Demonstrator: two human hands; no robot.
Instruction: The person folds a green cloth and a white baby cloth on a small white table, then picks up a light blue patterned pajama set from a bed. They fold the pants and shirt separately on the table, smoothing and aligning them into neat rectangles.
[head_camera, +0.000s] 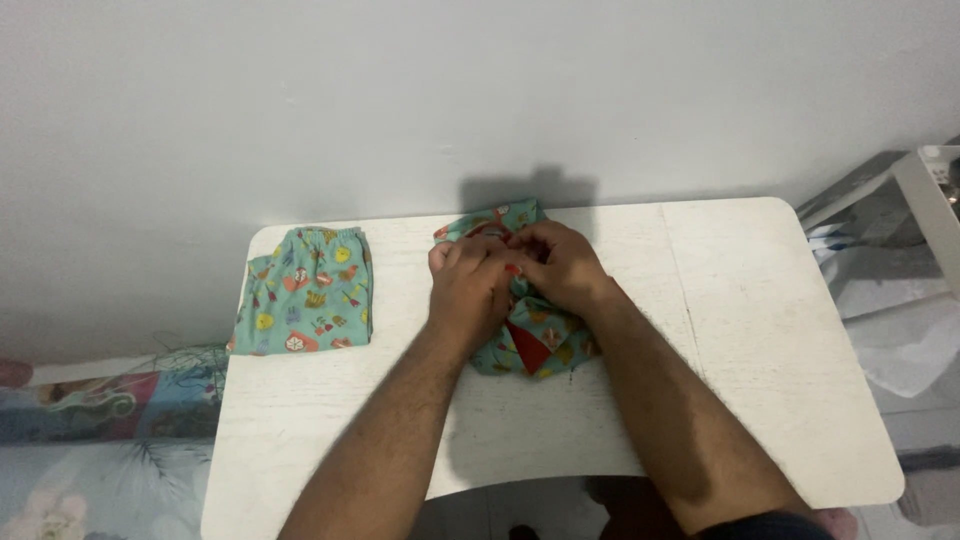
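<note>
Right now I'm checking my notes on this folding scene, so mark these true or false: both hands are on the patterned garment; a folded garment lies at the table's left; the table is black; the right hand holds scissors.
1. Both hands, left hand and right hand, rest on the patterned garment: true.
2. A folded garment lies at the left of the table: true.
3. The table is black: false, it is white.
4. The right hand holds scissors: false, it grips only cloth.

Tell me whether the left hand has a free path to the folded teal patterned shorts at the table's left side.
Probably yes: the left hand grips the bunched teal patterned garment, and only bare white table separates it from the folded teal patterned shorts.
</note>
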